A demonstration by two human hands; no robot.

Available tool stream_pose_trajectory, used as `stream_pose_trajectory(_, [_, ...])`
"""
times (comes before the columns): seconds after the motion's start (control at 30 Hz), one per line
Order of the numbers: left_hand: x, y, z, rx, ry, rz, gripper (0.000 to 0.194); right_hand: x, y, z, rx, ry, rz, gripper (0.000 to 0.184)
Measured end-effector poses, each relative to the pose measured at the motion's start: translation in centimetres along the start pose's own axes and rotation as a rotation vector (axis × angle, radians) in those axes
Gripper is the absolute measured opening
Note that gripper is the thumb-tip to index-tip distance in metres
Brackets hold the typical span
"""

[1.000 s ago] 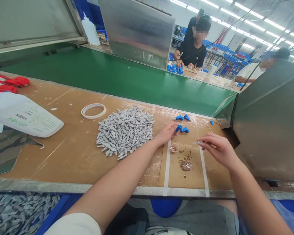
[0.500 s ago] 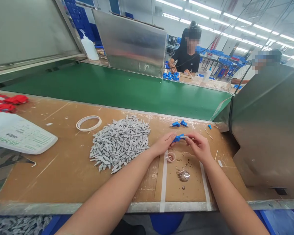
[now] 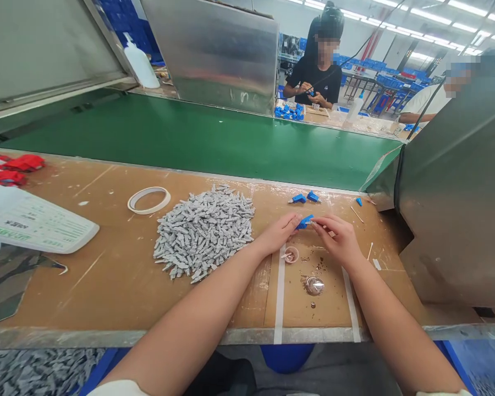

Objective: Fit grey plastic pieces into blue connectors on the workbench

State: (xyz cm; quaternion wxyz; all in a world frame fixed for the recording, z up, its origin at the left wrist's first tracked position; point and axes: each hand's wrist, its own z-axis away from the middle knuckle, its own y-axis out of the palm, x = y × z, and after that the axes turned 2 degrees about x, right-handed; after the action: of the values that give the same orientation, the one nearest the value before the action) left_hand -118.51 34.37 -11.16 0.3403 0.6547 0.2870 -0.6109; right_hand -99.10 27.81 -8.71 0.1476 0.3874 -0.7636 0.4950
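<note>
My left hand [image 3: 278, 234] is closed around a small blue plastic part [image 3: 304, 222] above the brown work surface. Against the part's right end, the fingertips of my right hand [image 3: 339, 236] pinch a small pale piece, partly hidden by the fingers. Just below my hands stand a small cup with reddish-brown contents [image 3: 291, 254] and a clear, shiny round container [image 3: 314, 285], with dark drops around them. Two similar blue parts [image 3: 299, 198] lie beyond my hands. Left of my left hand is a heap of small grey plastic parts [image 3: 206, 231].
A roll of tape [image 3: 148, 211] and a white printed bag [image 3: 41, 223] lie to the left. A blue cone-shaped tip [image 3: 358, 202] and a cotton swab [image 3: 370, 251] lie right. Beyond runs a green belt [image 3: 214, 140]; a metal panel [image 3: 457, 220] bounds the right. A co-worker [image 3: 319, 77] sits opposite.
The view has tipped down slightly. My hands stay together at the blue part, with the right fingers still at its end. The co-worker opposite has raised both hands together around something blue.
</note>
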Motion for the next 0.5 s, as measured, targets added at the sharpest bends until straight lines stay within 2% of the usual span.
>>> stream_pose_trajectory(0.2, [0.4,-0.2,0.1,0.008,0.031,-0.111,0.049,0.1,1.2,0.1,-0.089,0.073,-0.054,0.026])
stream_pose_trajectory(0.33, [0.2,-0.4,0.0,0.023,0.013,-0.148,0.049,0.1,1.2,0.1,-0.079,0.024,0.007,0.026])
stream_pose_trajectory(0.5, [-0.7,-0.4,0.0,0.079,-0.036,-0.088,0.049,0.3,1.2,0.3,-0.15,-0.057,-0.039,0.016])
